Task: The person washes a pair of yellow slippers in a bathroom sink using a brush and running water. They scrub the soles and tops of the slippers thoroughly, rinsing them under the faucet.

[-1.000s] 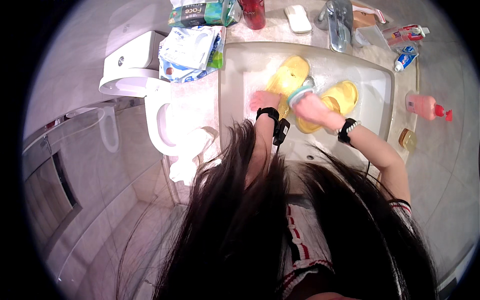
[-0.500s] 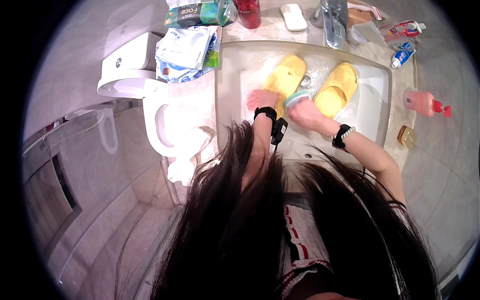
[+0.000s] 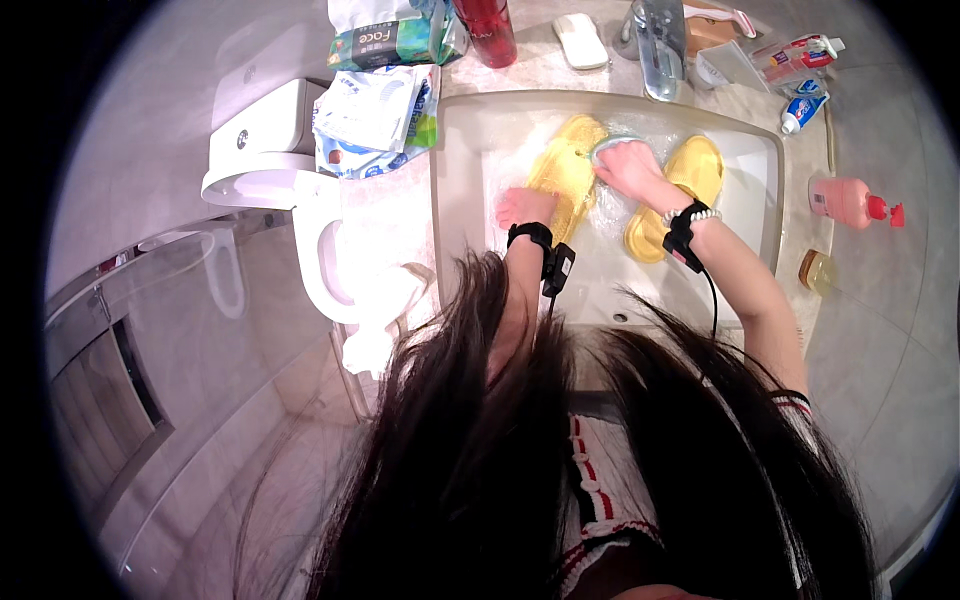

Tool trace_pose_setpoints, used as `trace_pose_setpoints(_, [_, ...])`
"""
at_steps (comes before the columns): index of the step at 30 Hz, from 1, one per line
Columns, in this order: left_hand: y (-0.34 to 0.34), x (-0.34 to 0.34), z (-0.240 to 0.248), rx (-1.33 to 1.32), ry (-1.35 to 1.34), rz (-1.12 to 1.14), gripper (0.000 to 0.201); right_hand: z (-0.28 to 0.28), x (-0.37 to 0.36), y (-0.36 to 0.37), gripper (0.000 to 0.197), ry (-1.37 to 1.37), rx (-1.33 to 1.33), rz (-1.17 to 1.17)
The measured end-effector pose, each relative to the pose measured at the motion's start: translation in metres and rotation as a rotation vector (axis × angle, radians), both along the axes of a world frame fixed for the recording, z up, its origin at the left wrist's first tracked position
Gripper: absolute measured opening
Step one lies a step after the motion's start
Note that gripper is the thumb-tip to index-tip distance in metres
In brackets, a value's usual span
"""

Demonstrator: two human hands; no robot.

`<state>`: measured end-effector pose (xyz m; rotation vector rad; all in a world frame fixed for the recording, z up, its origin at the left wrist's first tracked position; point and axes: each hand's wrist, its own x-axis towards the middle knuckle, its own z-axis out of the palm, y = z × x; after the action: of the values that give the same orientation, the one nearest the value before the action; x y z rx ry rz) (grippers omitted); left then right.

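Observation:
Two wet yellow slippers lie in the white sink. My left hand (image 3: 526,207) is closed on the side of the left slipper (image 3: 568,160), its fingertips partly hidden. In my right hand (image 3: 632,170) is a pale teal and white scrubbing brush (image 3: 613,142), mostly covered by the fingers. That hand is against the upper right edge of the left slipper. The right slipper (image 3: 697,165) lies beside it, partly behind my right hand and wrist. Water with some foam is spread around the slippers.
The sink rim (image 3: 775,200) encloses both hands. Along the back are tissue packs (image 3: 385,42), a red bottle (image 3: 487,35), a white soap-shaped item (image 3: 581,41), and the faucet (image 3: 657,55). To the right are toothpaste tubes (image 3: 803,108) and a pink pump bottle (image 3: 845,200). A toilet (image 3: 325,245) is at left.
My right hand with the brush has moved up and to the right, to the left slipper's upper edge. The right slipper is turned a little and sits lower. My left hand stays put.

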<state>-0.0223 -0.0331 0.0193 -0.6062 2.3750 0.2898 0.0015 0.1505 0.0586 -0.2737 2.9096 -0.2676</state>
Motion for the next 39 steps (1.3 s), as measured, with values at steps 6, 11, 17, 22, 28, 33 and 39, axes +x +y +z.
trace_pose_setpoints(6, [-0.002,0.005,-0.007,0.012,0.029,-0.063,0.063,0.006,0.026,-0.035,0.026,-0.174,0.088,-0.011])
trace_pose_setpoints(11, [-0.021,-0.002,-0.020,0.268,-0.075,0.011,0.076,0.020,0.047,-0.032,0.027,-0.112,-0.084,0.023])
trace_pose_setpoints(17, [-0.042,0.002,0.006,0.982,-0.070,0.189,0.061,0.031,0.061,-0.003,0.036,-0.049,-0.562,-0.569])
trace_pose_setpoints(22, [-0.037,-0.011,0.073,1.134,-0.296,0.261,0.043,0.042,0.070,0.011,0.040,-0.065,-0.732,-0.632])
trace_pose_setpoints(28, [-0.007,0.008,0.050,1.276,-0.321,0.323,0.043,0.050,0.066,-0.037,0.033,-0.003,-0.422,-0.377])
trace_pose_setpoints(33, [-0.012,0.015,0.027,1.390,-0.421,0.489,0.040,0.066,0.085,-0.062,0.030,-0.055,-0.308,-0.035])
trace_pose_setpoints(39, [0.003,0.021,0.031,1.342,-0.395,0.520,0.040,0.061,0.082,-0.042,0.026,-0.035,-0.271,-0.177])
